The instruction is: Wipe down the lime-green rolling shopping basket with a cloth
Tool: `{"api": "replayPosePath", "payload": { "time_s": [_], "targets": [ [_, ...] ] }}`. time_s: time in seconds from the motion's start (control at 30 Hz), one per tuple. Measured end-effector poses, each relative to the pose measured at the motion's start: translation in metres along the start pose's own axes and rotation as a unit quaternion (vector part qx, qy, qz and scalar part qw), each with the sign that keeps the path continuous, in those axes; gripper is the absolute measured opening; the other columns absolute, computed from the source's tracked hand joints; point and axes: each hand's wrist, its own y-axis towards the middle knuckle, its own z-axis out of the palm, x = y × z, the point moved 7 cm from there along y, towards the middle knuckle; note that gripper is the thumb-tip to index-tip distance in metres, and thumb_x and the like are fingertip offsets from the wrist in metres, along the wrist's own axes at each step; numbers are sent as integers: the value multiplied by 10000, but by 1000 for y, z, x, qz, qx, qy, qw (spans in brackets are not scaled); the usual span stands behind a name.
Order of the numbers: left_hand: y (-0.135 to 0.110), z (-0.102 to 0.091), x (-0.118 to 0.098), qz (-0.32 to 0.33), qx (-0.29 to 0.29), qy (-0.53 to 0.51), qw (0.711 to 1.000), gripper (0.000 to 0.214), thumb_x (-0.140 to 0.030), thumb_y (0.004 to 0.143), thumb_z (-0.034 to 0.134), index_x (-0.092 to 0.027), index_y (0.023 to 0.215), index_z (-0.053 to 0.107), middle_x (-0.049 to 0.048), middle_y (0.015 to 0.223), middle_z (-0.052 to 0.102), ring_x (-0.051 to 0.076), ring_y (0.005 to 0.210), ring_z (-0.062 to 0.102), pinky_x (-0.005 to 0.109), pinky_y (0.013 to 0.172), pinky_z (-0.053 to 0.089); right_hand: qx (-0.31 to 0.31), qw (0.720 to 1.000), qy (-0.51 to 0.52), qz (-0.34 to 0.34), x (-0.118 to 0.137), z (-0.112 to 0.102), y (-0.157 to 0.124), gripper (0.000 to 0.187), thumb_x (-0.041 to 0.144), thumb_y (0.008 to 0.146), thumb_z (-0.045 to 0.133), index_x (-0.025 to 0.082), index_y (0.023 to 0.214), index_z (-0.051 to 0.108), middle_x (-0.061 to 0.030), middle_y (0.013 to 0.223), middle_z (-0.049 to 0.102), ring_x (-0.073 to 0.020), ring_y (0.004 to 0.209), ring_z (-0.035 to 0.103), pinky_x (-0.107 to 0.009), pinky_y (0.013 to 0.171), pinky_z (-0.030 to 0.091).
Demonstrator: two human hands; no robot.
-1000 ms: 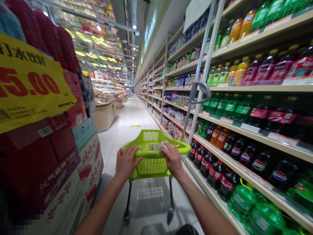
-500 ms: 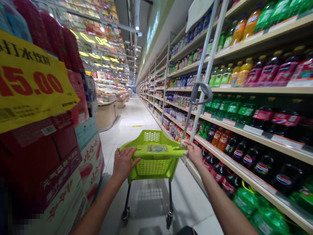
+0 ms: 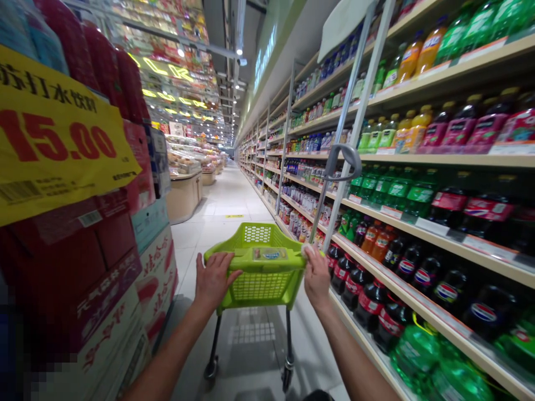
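Note:
A small green plastic shopping cart [image 3: 259,267] stands in the aisle just ahead of me, its mesh basket apparently empty. My left hand [image 3: 214,280] is closed over the left end of the cart's rear rim, thumb on the basket wall. My right hand [image 3: 316,274] grips the right rear corner of the cart, where a grey metal pull handle [image 3: 340,167] rises up and to the right. Something pale shows under my right fingers, too small to name.
Shelves of soft-drink bottles [image 3: 418,262] run close along the right side, down to floor level. On the left stands a stack of red and white cartons [image 3: 104,267] with a yellow price sign [image 3: 54,139]. The tiled aisle [image 3: 225,206] stretches ahead between them towards display counters [image 3: 184,189].
My right hand moved from the middle of the cart's rear rim out to its right corner, then closed there. The view crept slightly forward; the left hand stayed in place.

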Motion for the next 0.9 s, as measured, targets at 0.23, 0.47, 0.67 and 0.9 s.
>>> {"api": "replayPosePath", "payload": {
  "time_s": [0.23,0.47,0.67,0.9],
  "targets": [
    [-6,-3,-6,-3,-9,12,1000,363,-410,801,485,-197,1084,563,106,1060,627,283,1005,535,576,999,164,88,982,51,-158,73,32,-5,410,65,808,361,238,1106,581,-67,1253,528,-176,1219,414,-449,1036,261],
    [-9,-2,-11,-9,-26,7,1000,374,-413,800,486,-180,1082,564,110,1035,632,280,992,528,545,998,197,30,999,28,18,1,8,12,402,116,814,351,205,1147,559,-89,1207,558,-203,1190,444,-458,982,357],
    [-9,-1,-17,-21,-26,3,999,396,-421,786,496,-172,1085,564,123,1032,623,290,986,518,544,994,201,126,976,102,-148,80,41,-7,423,67,807,362,224,1145,561,-64,1303,477,-172,1258,356,-404,1022,323],
    [-11,-4,-25,-27,-38,16,999,381,-379,800,479,-174,1115,544,119,1022,624,283,972,520,539,979,210,29,998,55,33,1,20,13,454,85,791,341,208,1183,533,-70,1260,513,-196,1224,401,-451,1016,326]
  ]
}}
